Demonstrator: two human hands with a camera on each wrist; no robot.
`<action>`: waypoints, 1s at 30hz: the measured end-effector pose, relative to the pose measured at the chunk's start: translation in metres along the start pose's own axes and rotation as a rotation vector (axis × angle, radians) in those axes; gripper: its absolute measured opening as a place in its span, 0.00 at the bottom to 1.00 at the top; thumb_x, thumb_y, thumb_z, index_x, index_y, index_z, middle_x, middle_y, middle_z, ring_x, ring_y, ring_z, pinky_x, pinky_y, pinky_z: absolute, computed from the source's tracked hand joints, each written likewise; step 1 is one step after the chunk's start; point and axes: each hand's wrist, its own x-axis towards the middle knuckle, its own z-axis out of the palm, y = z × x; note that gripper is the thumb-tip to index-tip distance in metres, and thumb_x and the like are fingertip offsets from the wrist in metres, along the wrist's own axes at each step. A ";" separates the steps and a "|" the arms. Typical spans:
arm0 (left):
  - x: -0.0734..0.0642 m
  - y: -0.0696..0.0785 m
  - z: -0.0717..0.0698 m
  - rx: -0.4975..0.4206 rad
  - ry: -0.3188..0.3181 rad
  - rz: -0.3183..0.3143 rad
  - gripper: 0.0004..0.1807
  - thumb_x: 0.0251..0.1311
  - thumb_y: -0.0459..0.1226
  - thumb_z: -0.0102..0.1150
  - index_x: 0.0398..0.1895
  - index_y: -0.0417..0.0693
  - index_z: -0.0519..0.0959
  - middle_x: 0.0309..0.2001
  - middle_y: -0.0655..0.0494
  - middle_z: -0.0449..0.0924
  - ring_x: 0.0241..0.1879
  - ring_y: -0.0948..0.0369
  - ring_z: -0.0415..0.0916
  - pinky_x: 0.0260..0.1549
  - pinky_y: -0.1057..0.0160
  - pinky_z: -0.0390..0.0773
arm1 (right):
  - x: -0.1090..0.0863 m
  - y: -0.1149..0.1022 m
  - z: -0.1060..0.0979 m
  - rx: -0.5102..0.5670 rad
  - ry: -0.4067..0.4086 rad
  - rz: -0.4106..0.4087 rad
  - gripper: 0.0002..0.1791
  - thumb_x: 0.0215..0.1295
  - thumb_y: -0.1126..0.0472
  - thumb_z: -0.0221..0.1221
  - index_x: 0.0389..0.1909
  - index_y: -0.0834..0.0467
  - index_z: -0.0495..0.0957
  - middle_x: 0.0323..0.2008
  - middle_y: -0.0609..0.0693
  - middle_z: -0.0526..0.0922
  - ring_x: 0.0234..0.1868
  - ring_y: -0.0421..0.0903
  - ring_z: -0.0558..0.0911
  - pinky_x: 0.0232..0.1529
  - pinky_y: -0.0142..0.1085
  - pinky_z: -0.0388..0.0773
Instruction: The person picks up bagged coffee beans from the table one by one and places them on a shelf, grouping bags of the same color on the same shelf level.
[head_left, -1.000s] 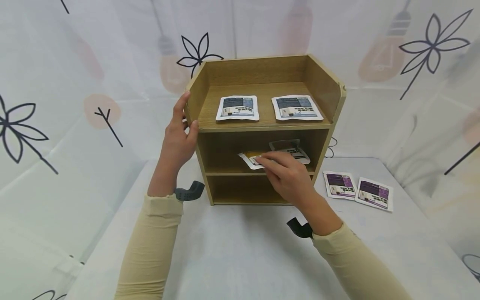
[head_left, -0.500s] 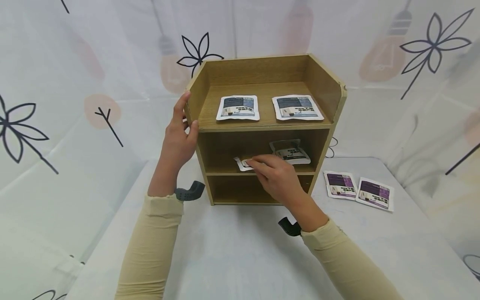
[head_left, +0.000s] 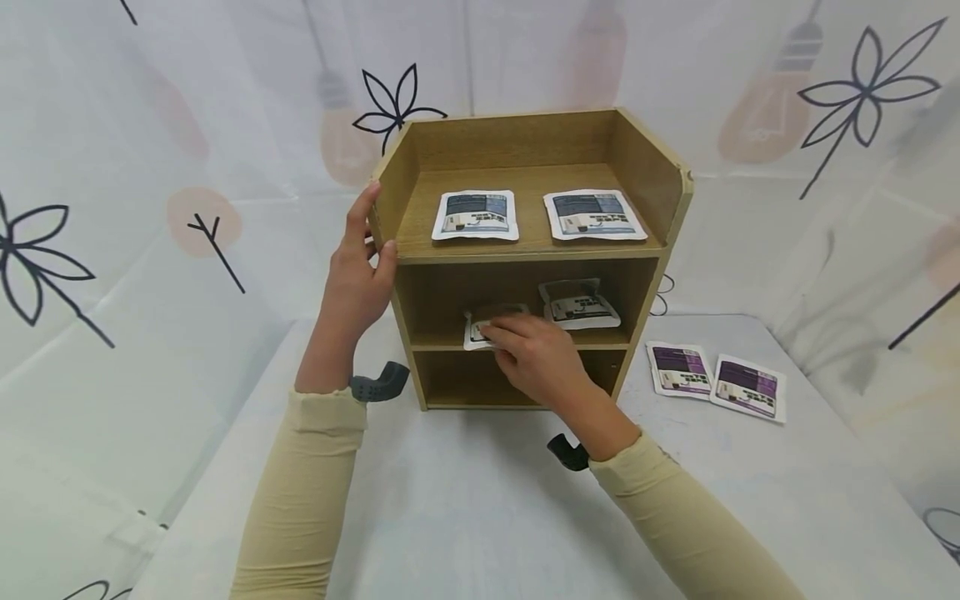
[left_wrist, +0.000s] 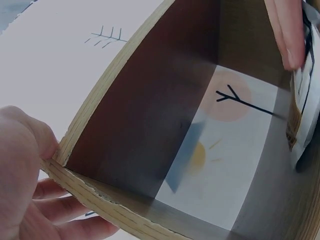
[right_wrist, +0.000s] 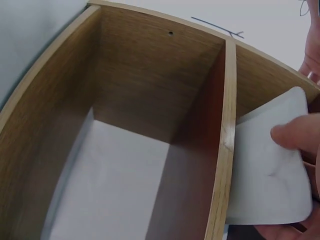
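Note:
My left hand (head_left: pixel 356 279) grips the left side panel of a small wooden shelf unit (head_left: pixel 510 150); the left wrist view shows the thumb at its front edge and fingers outside. Inside the middle compartment, my right hand (head_left: pixel 543 358) holds a flat white-edged pouch (head_left: pixel 476 332) at the left half, partly covered by the fingers. In the right wrist view the thumb presses the pouch's plain white underside (right_wrist: pixel 270 170), with fingers on the other side. Right of it on the same shelf lies a dark-printed pouch (head_left: pixel 581 307).
On the top shelf lie a blue-printed pouch (head_left: pixel 476 215) at left and another blue-printed pouch (head_left: pixel 595 214) at right. Two purple-printed pouches (head_left: pixel 681 371) lie on the white table (head_left: pixel 465 517), right of the unit. A patterned white sheet (head_left: pixel 247 83) hangs behind.
My right hand has moved left within the middle compartment with the pouch, away from the dark-printed one. The pouch has turned and now lies flatter near the shelf board. My left hand stays put.

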 end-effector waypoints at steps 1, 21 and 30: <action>0.000 0.000 0.000 0.001 0.002 0.001 0.39 0.71 0.37 0.45 0.71 0.88 0.42 0.74 0.48 0.53 0.66 0.43 0.67 0.54 0.42 0.76 | 0.000 0.000 0.000 -0.004 -0.016 0.007 0.16 0.56 0.62 0.67 0.48 0.53 0.85 0.46 0.50 0.87 0.47 0.49 0.85 0.50 0.43 0.83; -0.001 0.002 0.000 0.000 0.000 0.022 0.38 0.71 0.37 0.45 0.71 0.86 0.43 0.75 0.50 0.52 0.66 0.43 0.66 0.55 0.42 0.76 | 0.017 -0.005 0.014 -0.002 -0.228 0.076 0.16 0.65 0.61 0.59 0.54 0.55 0.80 0.55 0.52 0.81 0.54 0.51 0.81 0.52 0.45 0.81; -0.001 0.001 0.000 0.000 -0.005 0.015 0.38 0.71 0.38 0.44 0.71 0.86 0.42 0.74 0.49 0.52 0.66 0.43 0.66 0.55 0.43 0.76 | 0.024 -0.003 0.022 0.008 -0.286 0.115 0.18 0.64 0.64 0.60 0.56 0.55 0.79 0.58 0.53 0.79 0.55 0.51 0.80 0.51 0.44 0.81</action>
